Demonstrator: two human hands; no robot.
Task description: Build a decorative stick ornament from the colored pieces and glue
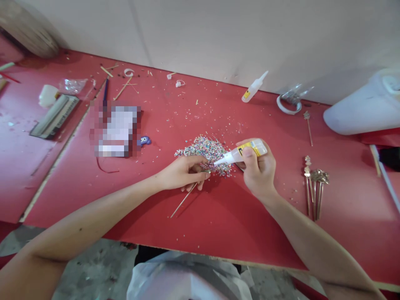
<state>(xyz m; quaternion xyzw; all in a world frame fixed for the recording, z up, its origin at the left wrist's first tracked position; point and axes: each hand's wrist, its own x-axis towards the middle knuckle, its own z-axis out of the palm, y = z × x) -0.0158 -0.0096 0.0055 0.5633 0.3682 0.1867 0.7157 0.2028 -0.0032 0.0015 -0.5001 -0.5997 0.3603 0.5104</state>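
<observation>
My left hand (184, 173) pinches a thin metal hairpin stick (184, 201), whose shaft slants down and left over the red table (218, 221). The stick's top end is mostly hidden by my fingers. In my right hand (260, 171) is a clear glue bottle with a yellow label (251, 149), tilted so that its white nozzle points left at my left fingertips. A pile of small multicoloured sparkling beads (204, 146) lies just behind and beneath both hands.
Gold hairpins (318, 179) lie at the right. A second glue bottle (253, 88), a tape ring (289, 107) and a large white roll (359, 108) are near the wall. A blurred rectangular item (117, 129), a small purple figure (145, 141) and a packet (55, 116) lie left.
</observation>
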